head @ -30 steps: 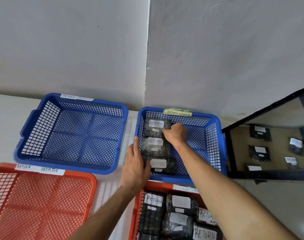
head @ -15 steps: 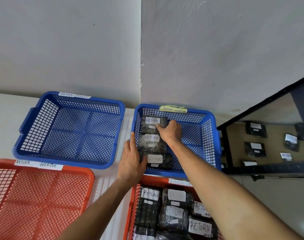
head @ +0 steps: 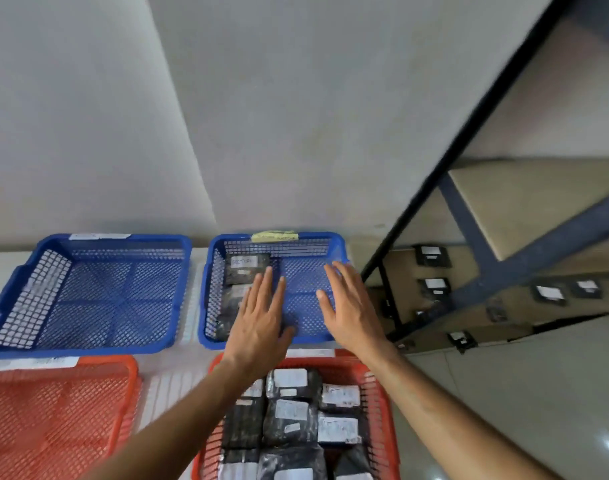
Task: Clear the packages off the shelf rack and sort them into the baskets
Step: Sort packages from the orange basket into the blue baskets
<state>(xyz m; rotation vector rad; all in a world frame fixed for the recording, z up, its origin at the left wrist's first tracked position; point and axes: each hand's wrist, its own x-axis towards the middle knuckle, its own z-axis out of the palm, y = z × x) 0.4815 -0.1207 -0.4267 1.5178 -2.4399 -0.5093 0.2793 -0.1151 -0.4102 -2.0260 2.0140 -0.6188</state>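
- Sitting nearest, at bottom centre: red basket [head: 382,410] holding many dark wrapped packages [head: 292,420] with white labels, packed side by side; label writing too blurred for reading.
- Lying to its left: second red basket [head: 53,410], only mesh showing inside, white tag on its far rim.
- Reaching forward over the near red basket: both bare forearms.
- Hovering over the right-hand blue basket [head: 334,244]: left hand [head: 261,320], palm down, fingers [head: 266,282] released and stretched flat, grasping nothing; covering part of the package row beneath, contact not determinable.
- Hovering beside it over the bare mesh of the same basket: right hand [head: 351,313], fingers [head: 337,275] spread and released, grasping nothing.
- Lying along the left wall of that blue basket: row of dark packages, the far one [head: 247,266] showing a white label reading roughly "RETURN"; nearer ones partly hidden by the left hand.
- Sticking to that basket's far rim: yellow tag [head: 274,236], text unreadable.
- Sitting to the left, apart: second blue basket [head: 98,292], only mesh showing, white tag on far rim.
- Standing at right: dark-framed shelf rack [head: 483,289], several labelled dark packages [head: 431,254] lying spaced apart on its tan lower shelf.
- Rising behind everything: grey wall [head: 296,116].
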